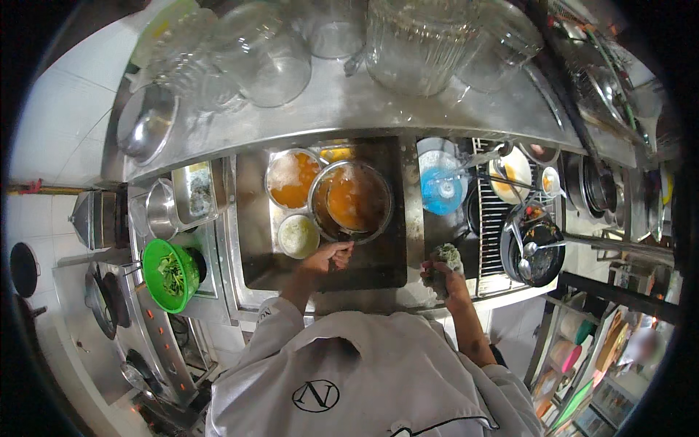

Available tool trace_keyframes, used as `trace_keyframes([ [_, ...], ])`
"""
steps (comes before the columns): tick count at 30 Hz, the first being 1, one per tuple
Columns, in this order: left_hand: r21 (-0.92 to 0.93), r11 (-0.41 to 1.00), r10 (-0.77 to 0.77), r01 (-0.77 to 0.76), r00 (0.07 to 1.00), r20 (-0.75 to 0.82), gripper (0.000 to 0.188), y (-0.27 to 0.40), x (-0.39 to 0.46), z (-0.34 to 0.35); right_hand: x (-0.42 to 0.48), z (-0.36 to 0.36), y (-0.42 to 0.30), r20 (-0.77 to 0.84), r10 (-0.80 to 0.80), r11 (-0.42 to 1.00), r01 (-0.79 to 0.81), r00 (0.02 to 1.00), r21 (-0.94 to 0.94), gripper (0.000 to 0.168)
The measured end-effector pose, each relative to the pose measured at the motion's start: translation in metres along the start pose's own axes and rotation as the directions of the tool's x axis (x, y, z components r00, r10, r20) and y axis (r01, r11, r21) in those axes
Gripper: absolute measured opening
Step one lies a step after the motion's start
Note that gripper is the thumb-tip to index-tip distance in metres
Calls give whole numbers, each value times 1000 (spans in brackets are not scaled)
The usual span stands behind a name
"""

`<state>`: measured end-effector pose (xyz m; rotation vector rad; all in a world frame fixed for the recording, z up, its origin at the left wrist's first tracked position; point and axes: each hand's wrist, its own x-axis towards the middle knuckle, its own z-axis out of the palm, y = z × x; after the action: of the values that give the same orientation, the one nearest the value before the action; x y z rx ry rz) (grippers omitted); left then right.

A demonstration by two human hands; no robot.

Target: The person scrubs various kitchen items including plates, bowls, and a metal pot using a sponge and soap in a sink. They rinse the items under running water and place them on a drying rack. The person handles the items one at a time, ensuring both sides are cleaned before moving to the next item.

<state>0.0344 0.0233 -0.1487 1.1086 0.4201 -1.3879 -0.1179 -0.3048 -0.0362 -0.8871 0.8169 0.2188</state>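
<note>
My left hand [334, 258] is closed at the near rim of a round metal pan [386, 210] in the left sink basin [327, 276]. Orange-brown liquid fills the middle of the pan. Beside it stand a metal bowl [292, 185] of foamy orange liquid and a smaller pale bowl [298, 236]. In my right hand [446, 278] is a grey-green scouring pad [449, 255], held over the near edge of the right basin. A blue round item [441, 190] lies farther back in that basin, among clear plastic or glass pieces.
Glass jars [273, 71] line the metal shelf [349, 112] above the sink. On the left are a green plastic bowl [191, 278] of leafy vegetables and metal containers [163, 207]. The wire rack [487, 218] on the right holds dirty dishes and a black pan [538, 267] with spoons.
</note>
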Motion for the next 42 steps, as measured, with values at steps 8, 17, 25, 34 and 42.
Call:
trace_keyframes([
  [8,772,635,435,-26,838,-330,33,-1,-86,-1,-10,6,-26,26,0,993,3,1000,-117,27],
  [17,836,336,790,433,353,-501,42,-15,-220,80,3,36,-35,45,-18,939,32,999,-342,25],
  [25,559,785,605,-268,527,-597,31,-83,-130,19,-28,140,-70,374,2,963,99,928,-251,30],
  [34,-61,807,507,-587,743,-436,21,-104,-166,-21,46,457,-34,864,111,-21,871,490,-491,32],
  [42,-13,823,503,-568,739,-447,33,-104,-256,-38,145,623,90,789,138,-869,455,599,-194,33],
])
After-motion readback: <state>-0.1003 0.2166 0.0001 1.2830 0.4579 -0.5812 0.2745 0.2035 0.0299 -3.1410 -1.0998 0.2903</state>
